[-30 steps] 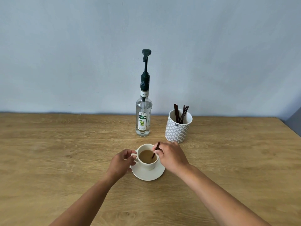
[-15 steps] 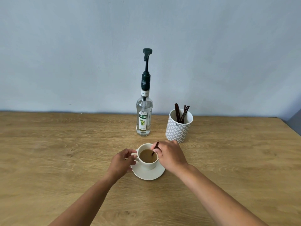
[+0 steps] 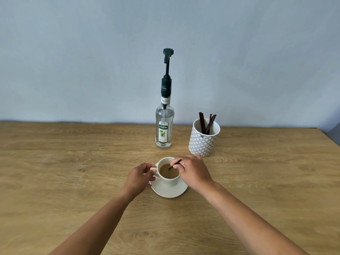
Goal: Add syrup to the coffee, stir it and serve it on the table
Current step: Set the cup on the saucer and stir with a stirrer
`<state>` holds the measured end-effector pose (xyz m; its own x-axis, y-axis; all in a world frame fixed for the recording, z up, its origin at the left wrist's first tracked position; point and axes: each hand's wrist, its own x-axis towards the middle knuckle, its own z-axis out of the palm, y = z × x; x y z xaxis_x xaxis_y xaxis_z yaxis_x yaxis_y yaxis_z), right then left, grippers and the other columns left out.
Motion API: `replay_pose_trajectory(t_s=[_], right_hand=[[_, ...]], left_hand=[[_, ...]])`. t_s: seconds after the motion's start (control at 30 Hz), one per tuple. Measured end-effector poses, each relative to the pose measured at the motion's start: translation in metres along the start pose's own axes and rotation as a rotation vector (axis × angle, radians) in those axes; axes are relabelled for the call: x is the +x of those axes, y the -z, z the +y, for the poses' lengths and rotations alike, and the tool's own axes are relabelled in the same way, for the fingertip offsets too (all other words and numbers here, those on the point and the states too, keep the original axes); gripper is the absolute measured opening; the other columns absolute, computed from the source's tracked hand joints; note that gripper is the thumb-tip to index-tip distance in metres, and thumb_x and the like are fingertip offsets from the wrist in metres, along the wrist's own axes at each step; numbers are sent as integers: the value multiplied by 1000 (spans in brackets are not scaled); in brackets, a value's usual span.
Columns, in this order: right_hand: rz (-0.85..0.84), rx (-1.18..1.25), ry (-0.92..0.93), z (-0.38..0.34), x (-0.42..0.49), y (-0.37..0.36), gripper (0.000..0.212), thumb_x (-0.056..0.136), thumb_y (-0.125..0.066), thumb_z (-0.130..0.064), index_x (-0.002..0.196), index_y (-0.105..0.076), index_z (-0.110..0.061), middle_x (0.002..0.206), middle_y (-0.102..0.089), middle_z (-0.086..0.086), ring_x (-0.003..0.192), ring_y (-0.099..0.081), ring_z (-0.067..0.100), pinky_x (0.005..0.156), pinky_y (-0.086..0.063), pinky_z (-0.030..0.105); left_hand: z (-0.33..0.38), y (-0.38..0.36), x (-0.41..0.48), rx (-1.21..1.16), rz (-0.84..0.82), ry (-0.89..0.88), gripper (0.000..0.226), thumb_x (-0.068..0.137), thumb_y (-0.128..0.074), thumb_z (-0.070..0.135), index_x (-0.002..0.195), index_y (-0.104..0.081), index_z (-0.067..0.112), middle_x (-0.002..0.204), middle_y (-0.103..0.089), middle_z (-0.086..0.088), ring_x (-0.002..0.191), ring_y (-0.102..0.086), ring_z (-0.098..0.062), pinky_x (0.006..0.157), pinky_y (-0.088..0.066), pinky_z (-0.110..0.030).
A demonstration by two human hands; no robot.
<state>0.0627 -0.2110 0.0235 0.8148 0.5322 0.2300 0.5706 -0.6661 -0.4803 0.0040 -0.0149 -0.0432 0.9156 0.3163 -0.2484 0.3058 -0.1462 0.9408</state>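
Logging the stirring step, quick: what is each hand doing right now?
Left hand: closed on the cup's handle.
Right hand: closed on the stir stick, its tip in the coffee.

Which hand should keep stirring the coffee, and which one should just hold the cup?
Right hand for stirring: it already pinches the brown stir stick, whose tip dips into the coffee. The left hand is better for steadying, since it grips the cup by its handle on the saucer.

Syrup bottle (image 3: 164,126), standing beyond the fingers (image 3: 174,165): front label reads "TEISSEIRE" over "MOJITO"; white neck band reads "MOJITO"; dark green pump collar (image 3: 166,86) carries the brand name, only partly legible. Patterned cup (image 3: 203,140): small emblem, unreadable.
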Motion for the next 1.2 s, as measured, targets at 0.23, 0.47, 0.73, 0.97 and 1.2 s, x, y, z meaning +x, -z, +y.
replay_pose_trajectory(t_s=[0.23, 0.47, 0.73, 0.97, 1.2], right_hand=[[0, 29, 10, 0, -3, 1, 12, 90, -61, -20, 92, -68, -30, 96, -73, -14, 96, -60, 10, 86, -31, 30], [5, 125, -24, -3, 0, -4, 13, 88, -66, -23, 91, -75, -30, 91, -70, -20, 89, -55, 4, 94, -38, 31], [11, -37, 11, 2, -1, 2, 14, 91, -61, -20, 96, -70, -29, 95, -73, -16, 94, -59, 11, 86, -37, 35], [4, 139, -38, -5, -2, -3, 13, 88, -65, -21, 91, -72, -32, 89, -67, -22, 90, -58, 12, 91, -42, 37], [-11, -16, -9, -4, 1, -5, 14, 91, -62, -24, 97, -71, -33, 97, -73, -19, 94, -56, 10, 89, -35, 34]], left_hand=[[-1, -1, 1, 16, 5, -8, 10, 96, -65, 21, 104, -71, 21, 99, -76, -4, 87, -76, -17, 55, -56, -23], [-1, -1, 1, 20, 12, -10, 9, 96, -65, 21, 103, -71, 22, 98, -75, -2, 88, -76, -18, 57, -60, -26], [-2, -1, 1, 18, 14, -20, 9, 95, -65, 20, 102, -71, 21, 97, -75, -4, 87, -76, -20, 57, -59, -27], [-2, -1, 1, 15, 10, -21, 8, 96, -65, 20, 101, -70, 22, 96, -75, -2, 87, -76, -20, 60, -61, -30], [1, 0, -1, -1, -3, -14, 8, 95, -64, 18, 99, -71, 21, 90, -73, 0, 90, -75, -24, 56, -59, -27]])
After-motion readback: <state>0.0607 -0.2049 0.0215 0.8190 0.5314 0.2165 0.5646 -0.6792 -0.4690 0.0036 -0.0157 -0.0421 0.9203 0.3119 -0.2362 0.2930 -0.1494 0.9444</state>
